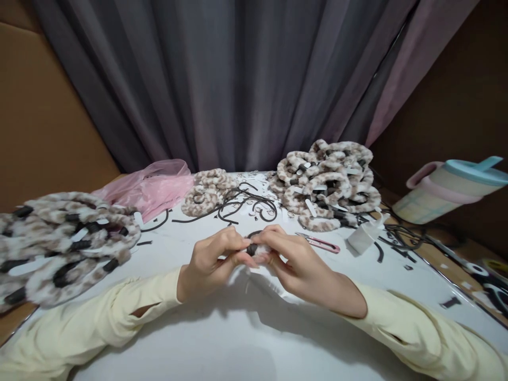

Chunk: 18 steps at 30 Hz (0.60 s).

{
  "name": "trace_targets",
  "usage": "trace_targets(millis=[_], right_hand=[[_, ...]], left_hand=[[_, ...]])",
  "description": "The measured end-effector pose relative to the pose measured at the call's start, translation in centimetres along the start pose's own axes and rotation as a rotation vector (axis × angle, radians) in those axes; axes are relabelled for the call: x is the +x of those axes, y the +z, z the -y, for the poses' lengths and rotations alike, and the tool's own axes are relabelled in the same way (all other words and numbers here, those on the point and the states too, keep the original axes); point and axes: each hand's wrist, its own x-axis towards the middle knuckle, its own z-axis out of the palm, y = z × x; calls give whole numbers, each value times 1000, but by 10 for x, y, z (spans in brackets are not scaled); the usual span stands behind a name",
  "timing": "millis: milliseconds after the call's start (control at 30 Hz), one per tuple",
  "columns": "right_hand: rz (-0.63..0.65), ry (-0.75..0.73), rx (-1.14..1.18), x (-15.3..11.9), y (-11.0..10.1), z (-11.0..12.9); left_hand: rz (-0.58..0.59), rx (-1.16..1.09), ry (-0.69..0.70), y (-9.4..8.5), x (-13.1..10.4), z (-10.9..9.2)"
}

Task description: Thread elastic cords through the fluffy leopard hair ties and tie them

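Note:
Above the middle of the white table, both my hands meet at a small furry piece with a black part. My left hand pinches its left side between thumb and fingers. On the other side, the thumb and fingers of my right hand are closed on its pale fur. Most of the piece is hidden behind my fingers, so its full shape cannot be made out. Just beyond my right hand lie pink-handled thread snips.
Furry spotted rings with black bands form a left pile and a right pile. Black cords lie between them, near a pink plastic bag. At right are a white squeeze bottle, scissors and a tumbler.

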Motion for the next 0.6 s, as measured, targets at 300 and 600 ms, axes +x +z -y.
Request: trace_targets(millis=[300,600], right_hand=[[79,86,-303,-1,10,-18],[-6,52,-721,-6,17,-12]], left_hand=[[-90,-115,-808,8,14,-8],[-265,-567,-1172,21,34,28]])
